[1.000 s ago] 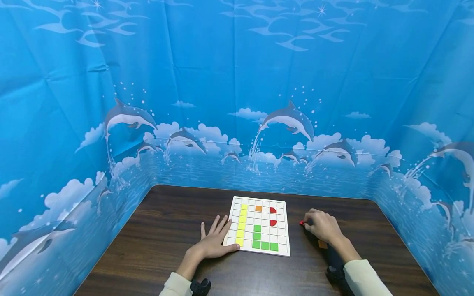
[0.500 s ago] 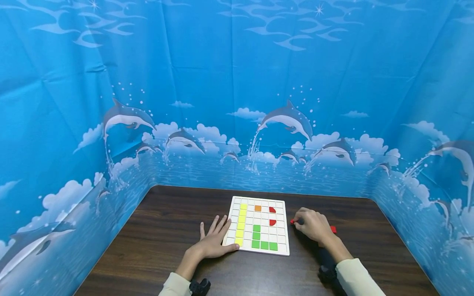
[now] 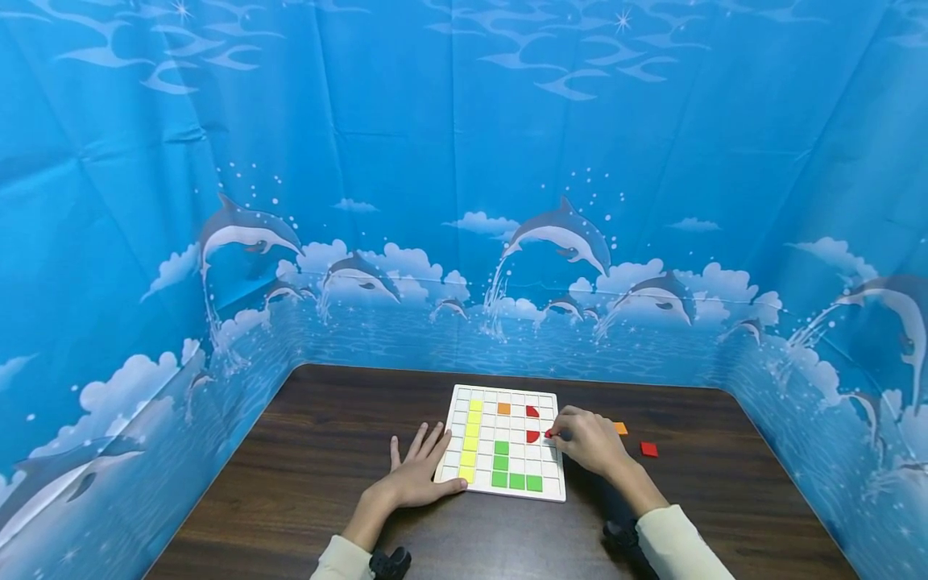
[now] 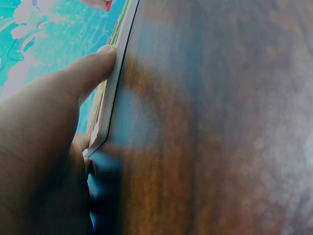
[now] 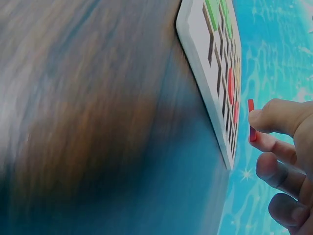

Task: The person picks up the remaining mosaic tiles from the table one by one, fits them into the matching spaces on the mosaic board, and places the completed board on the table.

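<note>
A white grid board [image 3: 527,468] lies on the dark wooden table, with yellow tiles [image 3: 471,444] in a column, green tiles [image 3: 500,463] in an L, one orange tile [image 3: 503,408] and two red rounded tiles [image 3: 532,437] set in its cells. My left hand [image 3: 413,481] lies with fingers spread at the board's left edge, thumb on the near left corner. Over the board's right edge, my right hand [image 3: 590,441] pinches a small red tile [image 5: 252,120] between thumb and index finger; the right wrist view shows it edge-on, above the board's surface.
To the right of the board, a red square tile [image 3: 648,449] and an orange tile [image 3: 620,428] partly behind the right hand lie on the table [image 3: 725,499]. A blue dolphin-print curtain [image 3: 406,201] encloses the table at the back and sides.
My right hand has moved left with the red tile, from the bare table to the board's right edge. The loose red and orange tiles behind it have come into sight. My left hand stays put.
</note>
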A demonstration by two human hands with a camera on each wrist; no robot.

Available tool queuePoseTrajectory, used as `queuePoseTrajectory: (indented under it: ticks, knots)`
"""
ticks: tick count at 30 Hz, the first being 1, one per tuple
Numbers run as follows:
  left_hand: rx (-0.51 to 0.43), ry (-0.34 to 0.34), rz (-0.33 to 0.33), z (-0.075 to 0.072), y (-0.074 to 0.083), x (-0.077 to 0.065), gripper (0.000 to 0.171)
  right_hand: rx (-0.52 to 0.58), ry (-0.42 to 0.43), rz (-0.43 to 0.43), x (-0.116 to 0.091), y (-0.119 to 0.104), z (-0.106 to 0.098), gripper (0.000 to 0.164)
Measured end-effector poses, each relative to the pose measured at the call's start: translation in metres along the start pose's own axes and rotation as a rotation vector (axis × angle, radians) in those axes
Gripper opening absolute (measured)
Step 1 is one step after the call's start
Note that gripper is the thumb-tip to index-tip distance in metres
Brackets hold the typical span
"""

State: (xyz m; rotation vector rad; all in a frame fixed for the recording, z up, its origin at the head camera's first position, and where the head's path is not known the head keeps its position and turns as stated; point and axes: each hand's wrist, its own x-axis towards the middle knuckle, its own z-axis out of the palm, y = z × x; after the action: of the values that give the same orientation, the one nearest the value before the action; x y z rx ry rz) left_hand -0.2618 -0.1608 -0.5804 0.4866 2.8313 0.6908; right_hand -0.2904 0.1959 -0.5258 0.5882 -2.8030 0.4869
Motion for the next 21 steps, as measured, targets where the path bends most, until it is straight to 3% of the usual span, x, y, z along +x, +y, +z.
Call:
queuePoseTrajectory:
  ticks: [16,21]
  knots:
    - [-0.002,0.005,-0.014,0.000,0.002,0.000,0.108,-0.003,0.021,-0.105,0.014,-0.027,0.014,0.005]
    - [0.001,0.005,-0.014,0.000,0.002,-0.001,0.107,-0.005,0.003,-0.101,0.020,-0.037,0.016,0.005]
